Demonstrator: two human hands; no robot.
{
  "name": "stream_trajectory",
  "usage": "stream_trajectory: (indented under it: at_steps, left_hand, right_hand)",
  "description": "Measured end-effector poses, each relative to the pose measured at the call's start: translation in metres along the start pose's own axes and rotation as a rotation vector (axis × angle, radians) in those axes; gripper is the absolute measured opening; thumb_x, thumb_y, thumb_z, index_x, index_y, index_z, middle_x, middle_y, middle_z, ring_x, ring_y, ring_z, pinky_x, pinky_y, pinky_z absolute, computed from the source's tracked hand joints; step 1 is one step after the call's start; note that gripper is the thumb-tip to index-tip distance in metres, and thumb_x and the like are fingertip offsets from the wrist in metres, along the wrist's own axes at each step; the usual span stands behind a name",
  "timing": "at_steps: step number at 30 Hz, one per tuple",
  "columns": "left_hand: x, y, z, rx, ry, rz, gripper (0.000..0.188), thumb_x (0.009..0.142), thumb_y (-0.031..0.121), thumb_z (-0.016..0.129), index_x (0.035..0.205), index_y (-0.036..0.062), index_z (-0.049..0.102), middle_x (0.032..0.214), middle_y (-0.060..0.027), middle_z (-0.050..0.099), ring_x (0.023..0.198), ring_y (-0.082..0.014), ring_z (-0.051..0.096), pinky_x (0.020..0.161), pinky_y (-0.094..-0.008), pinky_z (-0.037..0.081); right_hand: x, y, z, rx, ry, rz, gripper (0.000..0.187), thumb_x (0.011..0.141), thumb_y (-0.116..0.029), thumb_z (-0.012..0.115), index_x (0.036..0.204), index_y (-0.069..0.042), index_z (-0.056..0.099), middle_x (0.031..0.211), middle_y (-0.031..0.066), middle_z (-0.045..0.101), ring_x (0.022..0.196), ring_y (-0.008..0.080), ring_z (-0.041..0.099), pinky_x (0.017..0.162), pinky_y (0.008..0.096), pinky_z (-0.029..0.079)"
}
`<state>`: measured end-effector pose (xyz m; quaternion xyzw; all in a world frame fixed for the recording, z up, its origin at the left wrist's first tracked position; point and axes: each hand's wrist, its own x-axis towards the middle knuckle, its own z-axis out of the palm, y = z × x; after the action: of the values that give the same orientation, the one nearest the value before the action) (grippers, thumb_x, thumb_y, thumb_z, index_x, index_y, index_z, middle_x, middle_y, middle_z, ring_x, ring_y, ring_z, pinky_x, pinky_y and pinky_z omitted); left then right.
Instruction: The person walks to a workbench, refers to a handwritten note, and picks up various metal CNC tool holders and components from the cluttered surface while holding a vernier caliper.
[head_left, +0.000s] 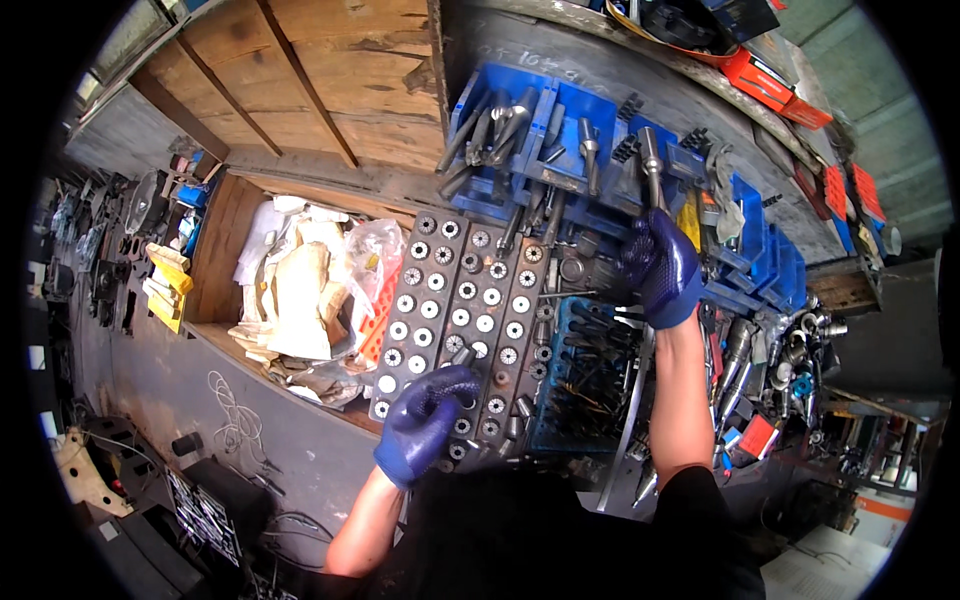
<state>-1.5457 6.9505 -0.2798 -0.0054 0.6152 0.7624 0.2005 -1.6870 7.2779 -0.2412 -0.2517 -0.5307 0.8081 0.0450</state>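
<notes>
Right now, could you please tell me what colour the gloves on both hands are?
Dark blue, on the left hand and right hand; head view.

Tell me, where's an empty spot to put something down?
The bare grey benchtop left of the collet tray, below the box of paper wrappings, holds only a white cord. Around the blue bins and both gloved hands it's crowded.

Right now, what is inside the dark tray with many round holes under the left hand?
The dark tray holds rows of round metal collets, one per hole. The gloved left hand covers its lower holes, so what they hold cannot be seen.
</notes>
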Motion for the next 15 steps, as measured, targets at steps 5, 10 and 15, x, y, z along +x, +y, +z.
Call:
stream_trajectory:
  at_steps: [5, 10, 15]
  left_hand:
    - [0.004, 0.008, 0.009, -0.068, 0.002, -0.026, 0.033, 0.092, -0.004, 0.053, 0.124, -0.0046, 0.059, 0.122, -0.0130, 0.064, 0.112, -0.0175, 0.060, 0.100, -0.0319, 0.045]
    - [0.007, 0.010, 0.005, -0.051, -0.018, -0.019, 0.033, 0.092, -0.004, 0.054, 0.124, -0.0040, 0.060, 0.124, -0.0128, 0.064, 0.115, -0.0179, 0.059, 0.102, -0.0319, 0.044]
    - [0.005, 0.004, -0.002, -0.004, -0.043, 0.008, 0.034, 0.092, -0.004, 0.054, 0.126, -0.0038, 0.059, 0.125, -0.0125, 0.064, 0.116, -0.0175, 0.059, 0.102, -0.0317, 0.044]
  right_hand:
    - [0.018, 0.011, 0.022, 0.015, 0.112, -0.020, 0.031, 0.096, -0.039, 0.060, 0.087, -0.010, 0.063, 0.057, 0.0017, 0.053, 0.046, 0.0151, 0.049, 0.045, 0.0288, 0.039]
    - [0.018, 0.030, 0.022, -0.040, -0.053, 0.197, 0.056, 0.097, -0.055, 0.050, 0.093, -0.001, 0.066, 0.061, 0.0078, 0.062, 0.050, 0.0204, 0.059, 0.046, 0.0281, 0.042]
    - [0.020, 0.017, 0.077, 0.218, 0.020, 0.213, 0.054, 0.092, -0.058, 0.056, 0.099, -0.004, 0.064, 0.075, 0.0077, 0.068, 0.056, 0.0197, 0.061, 0.047, 0.0277, 0.043]
